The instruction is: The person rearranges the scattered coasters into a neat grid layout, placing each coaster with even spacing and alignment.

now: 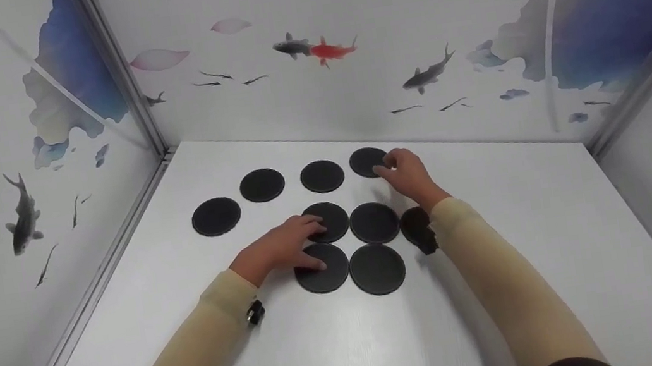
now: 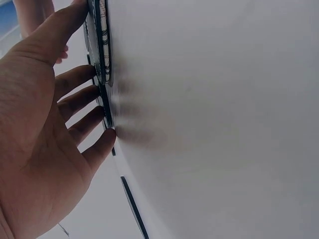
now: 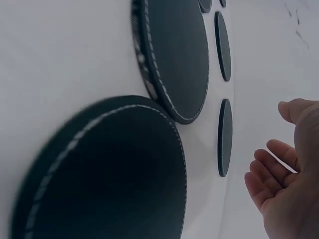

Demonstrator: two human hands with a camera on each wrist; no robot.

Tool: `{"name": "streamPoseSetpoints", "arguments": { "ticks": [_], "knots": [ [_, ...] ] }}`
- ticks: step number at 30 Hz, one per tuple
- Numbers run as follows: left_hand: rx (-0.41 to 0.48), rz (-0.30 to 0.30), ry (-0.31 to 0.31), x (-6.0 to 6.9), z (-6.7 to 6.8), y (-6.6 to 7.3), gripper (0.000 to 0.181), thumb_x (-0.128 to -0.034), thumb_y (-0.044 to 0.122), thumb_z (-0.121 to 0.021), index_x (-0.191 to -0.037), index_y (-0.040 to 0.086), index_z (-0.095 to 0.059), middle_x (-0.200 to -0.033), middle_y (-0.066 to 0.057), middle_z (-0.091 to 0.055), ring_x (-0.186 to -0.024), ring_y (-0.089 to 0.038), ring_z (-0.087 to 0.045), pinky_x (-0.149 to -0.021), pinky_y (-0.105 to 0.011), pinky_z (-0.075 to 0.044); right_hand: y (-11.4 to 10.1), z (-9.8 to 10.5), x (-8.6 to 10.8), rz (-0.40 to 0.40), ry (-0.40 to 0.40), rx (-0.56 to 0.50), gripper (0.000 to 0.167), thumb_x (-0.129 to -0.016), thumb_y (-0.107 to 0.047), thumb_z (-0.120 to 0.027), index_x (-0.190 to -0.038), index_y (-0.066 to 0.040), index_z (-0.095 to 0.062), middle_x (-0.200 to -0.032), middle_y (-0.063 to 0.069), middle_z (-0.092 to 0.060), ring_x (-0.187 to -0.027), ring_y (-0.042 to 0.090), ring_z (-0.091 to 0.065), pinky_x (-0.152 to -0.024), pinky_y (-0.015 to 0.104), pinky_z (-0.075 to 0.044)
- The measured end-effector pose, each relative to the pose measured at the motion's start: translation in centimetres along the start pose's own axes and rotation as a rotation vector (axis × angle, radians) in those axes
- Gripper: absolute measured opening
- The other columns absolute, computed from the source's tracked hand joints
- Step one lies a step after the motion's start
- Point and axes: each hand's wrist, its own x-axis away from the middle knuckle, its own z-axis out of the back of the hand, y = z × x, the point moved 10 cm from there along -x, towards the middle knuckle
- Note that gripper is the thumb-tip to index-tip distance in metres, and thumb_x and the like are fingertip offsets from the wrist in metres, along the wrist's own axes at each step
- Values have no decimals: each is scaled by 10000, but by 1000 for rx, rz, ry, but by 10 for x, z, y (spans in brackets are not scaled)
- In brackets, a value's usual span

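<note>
Several round black coasters with pale stitching lie on the white table. My left hand (image 1: 277, 246) reaches in from the left, fingers spread. Its fingertips rest on the middle-left coaster (image 1: 334, 217), and its thumb is on the front-left coaster (image 1: 330, 281). In the left wrist view, that coaster's edge (image 2: 103, 45) shows a checked pattern. Over the right end of the back row, my right hand (image 1: 411, 177) is at the edge of the back-right coaster (image 1: 365, 163). The right wrist view shows its fingers (image 3: 266, 167) loosely bent, holding nothing.
More coasters lie about: a front-right coaster (image 1: 378, 270), a middle coaster (image 1: 374, 223) and one under my right wrist (image 1: 413, 225). Others form a back row, with a far-left coaster (image 1: 216, 216). Fish-printed walls (image 1: 365, 101) enclose the table (image 1: 324, 349).
</note>
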Motion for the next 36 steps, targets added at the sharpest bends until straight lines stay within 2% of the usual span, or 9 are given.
{"name": "streamPoseSetpoints", "arguments": {
  "ticks": [7, 10, 14, 17, 25, 36],
  "knots": [
    [-7, 26, -21, 0, -2, 0, 843, -930, 528, -875, -1605, 127, -571, -1750, -53, -406, -1614, -277, -361, -1287, -441, -365, 9, -4, -18, -57, 29, -16, 531, -1070, -339, -715, -1368, 89, -620, -1334, 247, -608, -1232, 394, -590, -1094, 531, -494],
    [-4, 36, -25, 0, -2, 1, 840, -928, 525, -876, -1604, 128, -573, -1750, -50, -405, -1618, -277, -357, -1287, -449, -366, 13, -7, -24, -62, 27, 14, 594, -1067, -352, -721, -1449, 84, -587, -1426, 265, -581, -1338, 417, -554, -1166, 535, -455],
    [-5, 35, -22, 0, -1, 2, 832, -931, 520, -873, -1603, 131, -576, -1751, -48, -406, -1619, -273, -355, -1285, -443, -370, 18, -7, -29, -70, 4, 54, 710, -1068, -376, -710, -1584, 62, -498, -1607, 297, -476, -1533, 467, -406, -1280, 558, -342],
    [-2, 28, -10, 0, 1, 3, 824, -928, 506, -879, -1598, 129, -582, -1747, -48, -412, -1617, -267, -361, -1284, -435, -371, 23, -8, -32, -89, -10, 55, 772, -1060, -388, -712, -1635, 50, -441, -1668, 310, -405, -1583, 493, -325, -1308, 577, -287],
    [-10, 27, -4, 2, -2, -1, 816, -926, 512, -880, -1591, 143, -584, -1741, -40, -420, -1600, -263, -385, -1277, -430, -383, 35, -24, -39, -107, -89, 141, 910, -1050, -446, -723, -1693, 59, -323, -1729, 322, -314, -1613, 518, -259, -1327, 580, -242],
    [-12, 29, 2, 0, 0, -1, 812, -922, 512, -883, -1587, 150, -589, -1736, -30, -427, -1589, -255, -400, -1258, -438, -413, 39, -35, -51, -113, -99, 186, 1022, -1012, -482, -767, -1727, 31, -249, -1740, 361, -245, -1618, 544, -234, -1319, 614, -248]
  ]
}}
